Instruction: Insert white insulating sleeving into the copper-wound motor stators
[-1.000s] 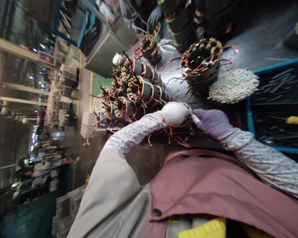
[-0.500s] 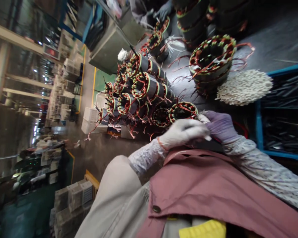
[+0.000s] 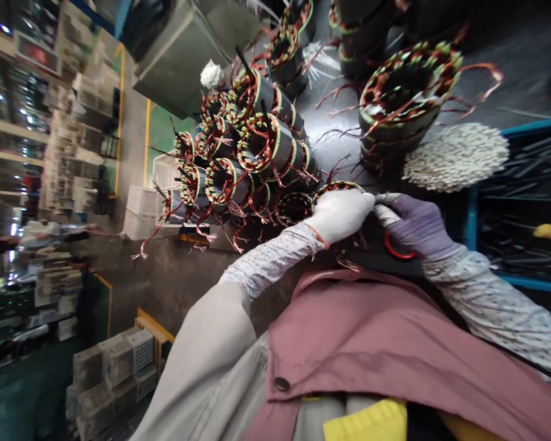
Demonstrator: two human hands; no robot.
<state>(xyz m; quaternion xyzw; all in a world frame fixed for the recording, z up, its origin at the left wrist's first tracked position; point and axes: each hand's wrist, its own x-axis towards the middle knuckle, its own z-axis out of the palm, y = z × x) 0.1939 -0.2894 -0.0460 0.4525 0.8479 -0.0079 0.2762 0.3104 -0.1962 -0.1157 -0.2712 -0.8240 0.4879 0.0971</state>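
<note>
While the white-gloved left hand [image 3: 342, 214] clamps its grip on the rim of a wound stator [image 3: 337, 185] at the near edge of the bench [image 3: 335, 147], the purple-gloved right hand [image 3: 416, 225] pinches a pale sleeve tube [image 3: 386, 213].

- You had the overhead lamps [image 3: 0, 10] at 10 o'clock burning as small white spots far across the hall.
- You got a pale glare on the grey work surface [image 3: 333, 144], just off centre toward 1 o'clock.
- You lost most of the light at 2 o'clock, where that surface sank into deep shadow.
- You saw the copper-wound stators [image 3: 257, 147] fairly crisp near the centre, with black shadow inside their bores.
- You had soft blur over the storage crates [image 3: 105, 367] at 7 o'clock and the shelves [image 3: 68, 122] at 10 o'clock.
- You saw dim, murky tones at 8 o'clock.
- You saw straight lines bowing and stretching toward every edge.
</note>
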